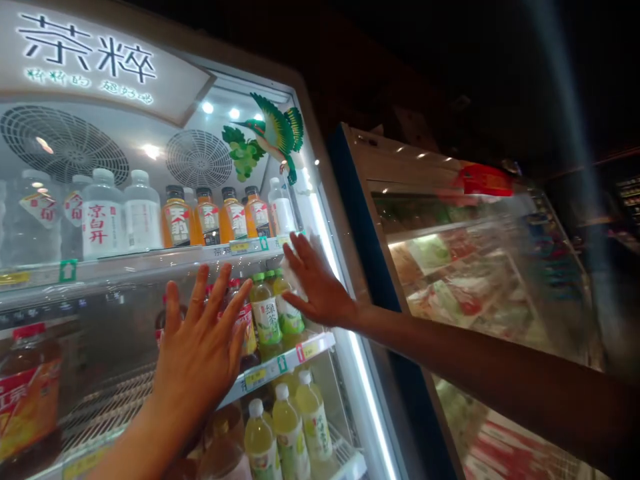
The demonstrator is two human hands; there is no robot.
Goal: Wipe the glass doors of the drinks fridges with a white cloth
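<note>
On cooler door (115, 313), mid-height, L hand (200, 350): palm to glass, fingers spread wide, thumb out, gripping nothing. Near door's R edge, a bit higher, R hand (316, 287): also flat to glass, fingers straight & slightly fanned, pointing up-left, empty. Hands apart, w/ green tea bottles (266, 312) showing thru door btw them, upright on 2nd shelf behind glass, green caps.

Behind door's top part: orange bottles (206, 217) in a row, upright, dark caps. Left of those, water bottles (103, 221) w/ white & red labels. Above both, behind door too, round fans (65, 143). Bird sticker (275, 133) at door's upper R corner, w/ grapes. Lit sign (85, 53) over door, dark characters.

Behind door's bottom part, below R hand: pale yellow bottles (293, 427), white caps, upright, close-packed. At door's lower L: big bottle (30, 393), red label, blurred by glare.

Right of door, past a dark blue post: 2nd case (480, 267), blurred, wrapped packs inside, red tag (485, 180) on its top edge. Can't tell whether door is shut or ajar.
</note>
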